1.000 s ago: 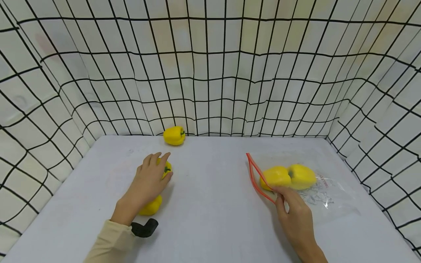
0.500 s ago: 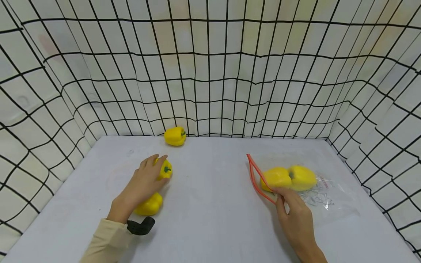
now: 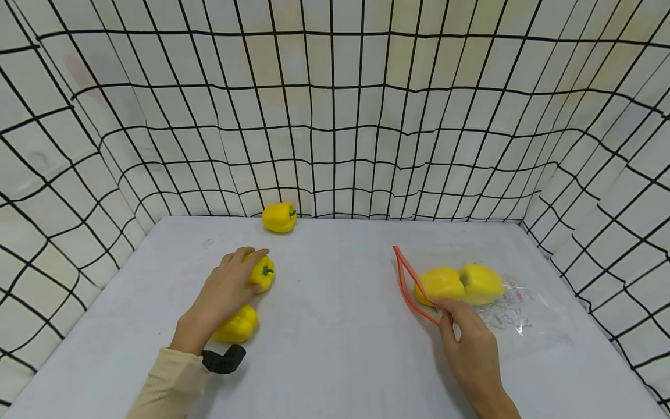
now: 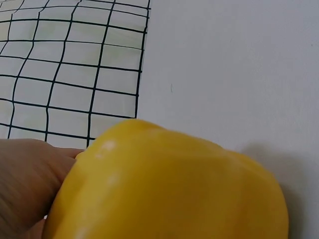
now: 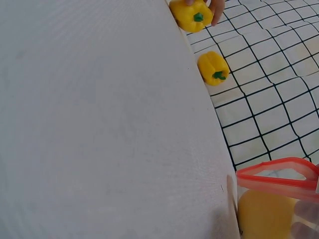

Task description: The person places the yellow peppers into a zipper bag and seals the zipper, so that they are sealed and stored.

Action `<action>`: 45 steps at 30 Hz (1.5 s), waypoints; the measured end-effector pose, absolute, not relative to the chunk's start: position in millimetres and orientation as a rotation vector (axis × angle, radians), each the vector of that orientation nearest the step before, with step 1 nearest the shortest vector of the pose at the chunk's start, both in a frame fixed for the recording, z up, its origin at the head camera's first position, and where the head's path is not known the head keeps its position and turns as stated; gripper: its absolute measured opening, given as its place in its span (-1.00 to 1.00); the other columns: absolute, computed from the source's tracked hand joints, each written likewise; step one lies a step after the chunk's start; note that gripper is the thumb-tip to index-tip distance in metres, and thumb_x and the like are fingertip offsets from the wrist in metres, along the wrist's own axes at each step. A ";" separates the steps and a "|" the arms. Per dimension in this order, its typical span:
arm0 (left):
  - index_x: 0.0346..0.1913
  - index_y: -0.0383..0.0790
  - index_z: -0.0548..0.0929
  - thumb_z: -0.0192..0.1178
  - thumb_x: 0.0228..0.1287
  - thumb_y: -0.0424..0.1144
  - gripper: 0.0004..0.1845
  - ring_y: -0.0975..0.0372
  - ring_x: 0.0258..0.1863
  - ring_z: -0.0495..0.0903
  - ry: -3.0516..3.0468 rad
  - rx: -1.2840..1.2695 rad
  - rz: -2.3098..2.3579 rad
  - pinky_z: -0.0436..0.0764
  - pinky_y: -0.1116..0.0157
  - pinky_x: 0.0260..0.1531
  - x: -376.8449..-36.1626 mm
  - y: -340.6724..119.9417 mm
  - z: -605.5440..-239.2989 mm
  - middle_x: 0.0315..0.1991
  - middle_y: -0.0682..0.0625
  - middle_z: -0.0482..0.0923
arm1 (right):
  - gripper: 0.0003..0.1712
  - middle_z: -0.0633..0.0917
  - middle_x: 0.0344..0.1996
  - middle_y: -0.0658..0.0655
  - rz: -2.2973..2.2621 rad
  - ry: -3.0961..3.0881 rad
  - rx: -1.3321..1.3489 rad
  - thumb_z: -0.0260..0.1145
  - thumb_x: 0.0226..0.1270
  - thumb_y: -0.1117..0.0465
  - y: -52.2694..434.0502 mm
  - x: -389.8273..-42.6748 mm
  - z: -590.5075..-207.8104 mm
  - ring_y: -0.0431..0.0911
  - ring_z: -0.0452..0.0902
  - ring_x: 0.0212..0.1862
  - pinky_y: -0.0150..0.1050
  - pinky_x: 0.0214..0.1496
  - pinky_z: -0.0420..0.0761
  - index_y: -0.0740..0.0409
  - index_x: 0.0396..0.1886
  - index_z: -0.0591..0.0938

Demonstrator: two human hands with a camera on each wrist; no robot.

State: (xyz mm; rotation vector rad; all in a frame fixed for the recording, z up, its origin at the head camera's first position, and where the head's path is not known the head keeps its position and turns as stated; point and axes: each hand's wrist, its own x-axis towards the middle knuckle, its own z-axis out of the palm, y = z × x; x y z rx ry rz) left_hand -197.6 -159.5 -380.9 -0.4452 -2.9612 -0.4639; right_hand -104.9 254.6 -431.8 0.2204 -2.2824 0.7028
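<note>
Two hands work: left hand (image 3: 225, 291) fingers curl round a yellow pepper (image 3: 263, 272); right hand (image 3: 471, 349) fingers pinch the bag (image 3: 515, 314) rim.

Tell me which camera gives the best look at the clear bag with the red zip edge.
The head view: it shows the whole zip bag lying flat, two yellow peppers inside, the right hand pinching its red rim. The right wrist view catches only the open red mouth. The left wrist view shows none of it.
</note>
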 end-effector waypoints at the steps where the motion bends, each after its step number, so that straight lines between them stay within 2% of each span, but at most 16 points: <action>1: 0.46 -0.10 0.28 0.30 0.25 -0.31 -0.28 -0.20 0.32 0.29 -2.960 -0.442 -0.466 0.37 -0.27 0.21 -197.7 -159.8 -381.1 0.38 -0.25 0.28 | -0.66 0.74 -0.23 0.02 0.699 -2.281 0.220 0.29 0.19 0.46 254.6 -104.8 -431.9 -0.22 0.54 -0.25 -0.75 -0.07 0.39 0.07 -0.08 0.70; 8: 0.48 -0.08 0.23 0.27 0.29 -0.25 -0.27 -0.15 0.28 0.31 -2.954 -0.441 -0.506 0.40 -0.23 0.20 -198.7 -159.7 -381.0 0.35 -0.20 0.29 | -0.67 0.73 -0.24 0.01 0.680 -2.271 0.223 0.31 0.17 0.46 254.2 -104.8 -433.4 -0.23 0.53 -0.26 -0.74 -0.09 0.39 0.09 -0.09 0.70; 14: 0.50 -0.06 0.18 0.25 0.34 -0.10 -0.26 -0.10 0.25 0.33 -2.893 -0.458 -0.582 0.45 -0.18 0.17 -200.4 -157.8 -378.5 0.35 -0.21 0.28 | -0.67 0.73 -0.24 0.01 0.686 -2.274 0.225 0.30 0.18 0.47 254.6 -105.2 -432.9 -0.22 0.53 -0.26 -0.75 -0.07 0.39 0.09 -0.09 0.70; 23: 0.50 -0.04 0.13 0.23 0.35 0.01 -0.23 0.02 0.16 0.38 -2.810 -0.477 -0.865 0.44 -0.11 0.21 -202.3 -151.5 -371.7 0.31 -0.15 0.29 | -0.68 0.73 -0.24 -0.01 0.679 -2.270 0.215 0.32 0.17 0.46 254.7 -104.8 -434.5 -0.21 0.55 -0.25 -0.77 -0.03 0.38 0.09 -0.11 0.70; 29: 0.53 0.01 0.05 0.20 0.35 0.10 -0.19 0.02 0.14 0.44 -2.840 -0.465 -1.048 0.53 -0.04 0.14 -201.0 -148.2 -369.4 0.35 -0.12 0.21 | -0.68 0.72 -0.22 -0.01 0.689 -2.279 0.221 0.31 0.19 0.46 255.0 -104.8 -433.7 -0.22 0.55 -0.24 -0.76 -0.04 0.38 0.08 -0.09 0.70; 33: 0.52 0.06 0.05 0.25 0.32 0.07 -0.17 0.04 0.21 0.40 -2.835 -0.465 -1.191 0.52 -0.05 0.19 -200.6 -145.0 -369.7 0.35 -0.10 0.16 | -0.67 0.72 -0.22 -0.02 0.691 -2.281 0.224 0.31 0.19 0.46 254.6 -105.0 -433.3 -0.22 0.55 -0.23 -0.75 -0.04 0.38 0.07 -0.09 0.70; 45: 0.46 -0.07 0.16 0.37 0.23 -0.15 -0.18 0.07 0.31 0.33 -2.805 -0.533 -1.333 0.55 0.01 0.22 -200.3 -131.3 -371.2 0.36 -0.07 0.19 | -0.67 0.72 -0.24 -0.02 0.684 -2.276 0.232 0.32 0.18 0.47 254.9 -106.3 -433.8 -0.23 0.54 -0.25 -0.75 -0.06 0.40 0.08 -0.09 0.70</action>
